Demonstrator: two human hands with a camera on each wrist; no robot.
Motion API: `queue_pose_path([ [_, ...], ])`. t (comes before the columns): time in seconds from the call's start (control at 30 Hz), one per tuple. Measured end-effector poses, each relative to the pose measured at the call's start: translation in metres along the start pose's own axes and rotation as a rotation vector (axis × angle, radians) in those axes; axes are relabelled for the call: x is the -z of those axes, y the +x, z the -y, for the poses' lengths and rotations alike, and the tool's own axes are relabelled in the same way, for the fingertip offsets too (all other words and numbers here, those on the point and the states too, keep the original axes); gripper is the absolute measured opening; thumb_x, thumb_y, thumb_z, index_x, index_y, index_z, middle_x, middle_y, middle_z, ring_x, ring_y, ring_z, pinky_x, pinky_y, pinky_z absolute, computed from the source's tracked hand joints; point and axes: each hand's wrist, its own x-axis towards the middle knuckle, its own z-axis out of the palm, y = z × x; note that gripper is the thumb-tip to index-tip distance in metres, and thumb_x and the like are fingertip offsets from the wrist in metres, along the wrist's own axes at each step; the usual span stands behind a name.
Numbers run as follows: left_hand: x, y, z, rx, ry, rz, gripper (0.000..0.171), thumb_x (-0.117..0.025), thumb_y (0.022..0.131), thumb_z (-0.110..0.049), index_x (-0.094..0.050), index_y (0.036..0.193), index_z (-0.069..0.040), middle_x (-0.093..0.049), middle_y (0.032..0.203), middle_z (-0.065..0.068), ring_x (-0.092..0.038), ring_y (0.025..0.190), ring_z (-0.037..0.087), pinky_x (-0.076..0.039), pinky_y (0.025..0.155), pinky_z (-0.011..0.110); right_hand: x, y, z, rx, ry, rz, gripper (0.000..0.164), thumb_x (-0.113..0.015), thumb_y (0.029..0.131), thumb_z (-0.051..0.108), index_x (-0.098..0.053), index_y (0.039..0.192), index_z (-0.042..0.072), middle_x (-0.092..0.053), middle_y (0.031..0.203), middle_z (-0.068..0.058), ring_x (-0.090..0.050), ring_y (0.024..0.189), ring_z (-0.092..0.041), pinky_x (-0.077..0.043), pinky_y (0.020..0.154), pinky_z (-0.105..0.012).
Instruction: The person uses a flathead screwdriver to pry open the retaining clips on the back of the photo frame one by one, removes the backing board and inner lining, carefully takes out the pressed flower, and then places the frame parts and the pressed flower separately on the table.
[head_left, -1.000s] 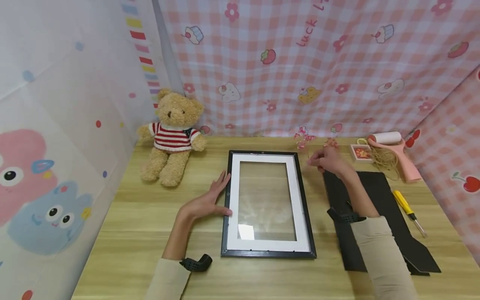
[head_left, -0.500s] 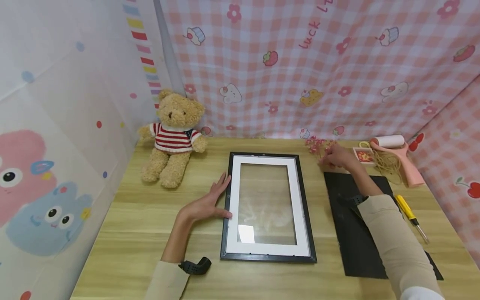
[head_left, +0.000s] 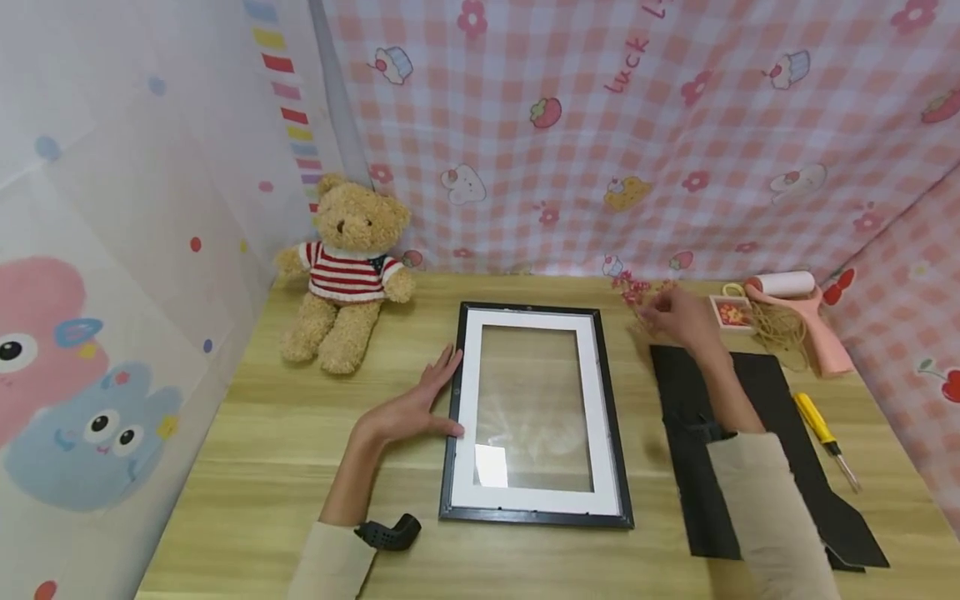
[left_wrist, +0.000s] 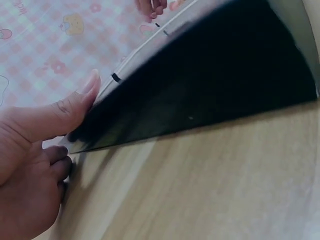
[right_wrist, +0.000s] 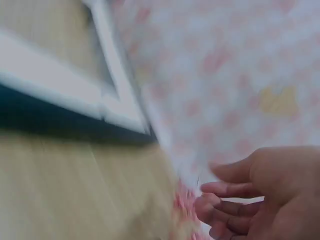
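A black picture frame (head_left: 536, 518) with a white mat (head_left: 525, 317) and a clear pane (head_left: 534, 408) lies on the wooden table. My left hand (head_left: 408, 414) rests at its left side, thumb on the edge and fingers reaching along it. In the left wrist view the thumb touches the rim of the frame (left_wrist: 210, 80). Back right, sprigs of small pink flowers (head_left: 630, 287) lie near the table's far edge, partly hidden by my right hand (head_left: 678, 321). In the right wrist view, which is blurred, nothing shows between the right thumb and loosely bent fingers; flowers (right_wrist: 184, 205) are just beyond the fingertips.
Black boards (head_left: 701, 467) lie under my right forearm, with a yellow-handled screwdriver (head_left: 817, 421) beside them. A small box (head_left: 731, 313), twine (head_left: 776, 325) and a pink lint roller (head_left: 813, 325) crowd the back right corner. A teddy bear (head_left: 348, 275) sits back left.
The pink flowers and my right hand have moved right; the flowers sit lower, and the hand has drawn slightly away from them. My left hand stays at the frame.
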Motion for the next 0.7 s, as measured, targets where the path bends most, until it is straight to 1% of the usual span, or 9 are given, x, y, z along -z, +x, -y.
queue_pose_path([
  [0.03,0.001,-0.001,0.000,-0.005,0.006,-0.008,0.120,-0.085,0.095,-0.042,-0.001,0.179,-0.026,0.015,0.185,0.009,0.017,0.165,0.053,0.001,0.132,0.073,-0.007,-0.012,0.008,0.020,0.055,-0.021,0.038,-0.061,0.114,0.024,-0.071,0.118,-0.013,-0.075,0.102,-0.028,-0.072,0.091,-0.040,-0.057,0.075,-0.041],
  [0.1,0.002,-0.001,0.000,-0.023,0.026,-0.046,0.109,-0.080,0.100,-0.046,-0.009,0.179,-0.023,0.005,0.186,0.011,0.009,0.167,0.052,-0.002,0.133,0.070,-0.021,-0.035,0.024,0.033,0.171,-0.011,0.051,-0.054,0.117,0.029,-0.060,0.140,-0.016,-0.067,0.133,-0.038,-0.068,0.119,-0.053,-0.059,0.093,-0.055],
  [0.17,0.001,0.001,-0.005,-0.038,0.077,-0.099,0.096,-0.073,0.105,-0.047,-0.017,0.178,-0.017,-0.007,0.186,0.016,-0.003,0.169,0.050,-0.009,0.135,0.067,-0.032,-0.054,0.036,0.008,0.251,0.049,0.061,-0.048,0.119,0.035,-0.046,0.156,-0.014,-0.053,0.153,-0.040,-0.055,0.140,-0.057,-0.052,0.109,-0.065],
  [0.23,-0.003,0.004,-0.010,-0.062,0.164,-0.174,0.084,-0.067,0.110,-0.041,-0.026,0.175,-0.008,-0.018,0.182,0.023,-0.016,0.167,0.050,-0.018,0.134,0.066,-0.041,-0.067,0.046,-0.028,0.273,0.098,0.069,-0.045,0.120,0.041,-0.035,0.164,-0.011,-0.042,0.163,-0.040,-0.043,0.150,-0.059,-0.043,0.117,-0.071],
  [0.3,-0.009,0.007,-0.018,-0.057,0.289,-0.262,0.075,-0.066,0.111,-0.032,-0.035,0.170,0.000,-0.032,0.174,0.030,-0.033,0.161,0.049,-0.031,0.131,0.063,-0.048,-0.073,0.054,-0.037,0.307,0.132,0.073,-0.046,0.119,0.041,-0.028,0.168,-0.009,-0.035,0.168,-0.040,-0.039,0.154,-0.059,-0.040,0.121,-0.072],
  [0.37,-0.018,0.012,-0.027,-0.052,0.425,-0.359,0.068,-0.069,0.109,-0.025,-0.044,0.164,0.006,-0.047,0.158,0.033,-0.046,0.145,0.048,-0.042,0.122,0.059,-0.051,-0.077,0.058,-0.043,0.329,0.155,0.074,-0.047,0.119,0.040,-0.024,0.170,-0.009,-0.033,0.169,-0.040,-0.038,0.155,-0.059,-0.040,0.122,-0.071],
  [0.47,-0.031,0.017,-0.035,-0.036,0.576,-0.504,0.064,-0.076,0.103,-0.022,-0.056,0.155,0.008,-0.059,0.128,0.028,-0.055,0.115,0.040,-0.052,0.103,0.052,-0.056,-0.078,0.061,-0.033,0.370,0.171,0.072,-0.048,0.119,0.035,-0.023,0.169,-0.011,-0.032,0.170,-0.040,-0.038,0.155,-0.059,-0.041,0.122,-0.069],
  [0.57,-0.041,0.021,-0.037,-0.013,0.644,-0.594,0.068,-0.082,0.097,-0.024,-0.059,0.151,0.010,-0.059,0.113,0.023,-0.059,0.098,0.035,-0.055,0.088,0.049,-0.060,-0.078,0.064,-0.031,0.380,0.172,0.072,-0.051,0.119,0.034,-0.026,0.169,-0.011,-0.031,0.171,-0.040,-0.033,0.159,-0.057,-0.037,0.126,-0.069],
  [0.7,-0.049,0.024,-0.040,0.029,0.664,-0.626,0.076,-0.083,0.095,-0.026,-0.054,0.154,0.012,-0.058,0.112,0.022,-0.065,0.084,0.033,-0.060,0.074,0.048,-0.060,-0.077,0.068,-0.020,0.381,0.174,0.071,-0.053,0.118,0.032,-0.028,0.169,-0.010,-0.029,0.173,-0.038,-0.030,0.161,-0.055,-0.034,0.128,-0.067],
])
